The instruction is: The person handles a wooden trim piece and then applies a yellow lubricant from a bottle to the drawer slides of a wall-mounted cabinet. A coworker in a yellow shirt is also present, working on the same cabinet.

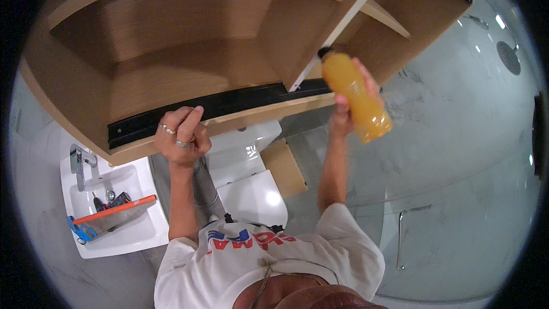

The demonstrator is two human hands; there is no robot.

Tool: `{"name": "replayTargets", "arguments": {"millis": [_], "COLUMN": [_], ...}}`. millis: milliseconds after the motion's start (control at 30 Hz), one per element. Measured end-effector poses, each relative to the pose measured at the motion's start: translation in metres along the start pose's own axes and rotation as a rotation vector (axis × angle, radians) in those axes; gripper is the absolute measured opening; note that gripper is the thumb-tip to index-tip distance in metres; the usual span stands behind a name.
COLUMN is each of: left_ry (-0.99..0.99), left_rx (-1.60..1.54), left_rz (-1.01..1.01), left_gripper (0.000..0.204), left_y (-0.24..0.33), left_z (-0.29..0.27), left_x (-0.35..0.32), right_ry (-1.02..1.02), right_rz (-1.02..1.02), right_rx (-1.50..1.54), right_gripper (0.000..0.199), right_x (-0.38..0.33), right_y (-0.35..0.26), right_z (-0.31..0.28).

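A plastic bottle (355,94) of yellow-orange liquid with a black cap is in my right hand (341,117). My fingers and thumb wrap around its body, and it tilts with the cap toward the upper left. The cap is close to the white-edged upright divider (343,23) of an open wooden cabinet (189,51). My left hand (184,136), with rings on its fingers, is curled over the cabinet's front edge (246,115). Beside those fingers, a black strip (240,100) runs along the inside of that edge.
Below left is a white sink (151,217) with a chrome faucet (80,166). An orange-framed saw with a blue handle (114,210) lies across it, near dark tools. A white toilet (251,194) and a piece of cardboard (284,166) are below the cabinet. Shower glass (457,166) curves at right.
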State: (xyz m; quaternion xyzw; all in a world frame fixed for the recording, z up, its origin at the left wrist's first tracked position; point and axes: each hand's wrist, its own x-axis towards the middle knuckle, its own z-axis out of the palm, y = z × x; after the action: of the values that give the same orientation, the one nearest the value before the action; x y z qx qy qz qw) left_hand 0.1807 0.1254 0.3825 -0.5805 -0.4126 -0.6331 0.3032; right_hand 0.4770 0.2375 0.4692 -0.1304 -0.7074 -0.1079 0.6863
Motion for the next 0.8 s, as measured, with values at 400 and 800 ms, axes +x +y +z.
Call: {"name": "replayTargets", "arguments": {"millis": [400,800], "left_ry": [0.006,-0.027], "left_rx": [0.023,0.072], "left_rz": [0.025,0.015], "left_gripper": [0.039,0.033], "left_y": [0.002,-0.001], "left_z": [0.005,0.005], "left_x": [0.002,-0.005], "right_ry": [-0.012,0.046], "right_rz": [-0.085,-0.067], "right_rx": [0.118,0.212], "right_gripper": [0.066,0.061], "right_x": [-0.045,-0.054], "right_y": [-0.001,0.003], "right_z": [0.008,0.014]}}
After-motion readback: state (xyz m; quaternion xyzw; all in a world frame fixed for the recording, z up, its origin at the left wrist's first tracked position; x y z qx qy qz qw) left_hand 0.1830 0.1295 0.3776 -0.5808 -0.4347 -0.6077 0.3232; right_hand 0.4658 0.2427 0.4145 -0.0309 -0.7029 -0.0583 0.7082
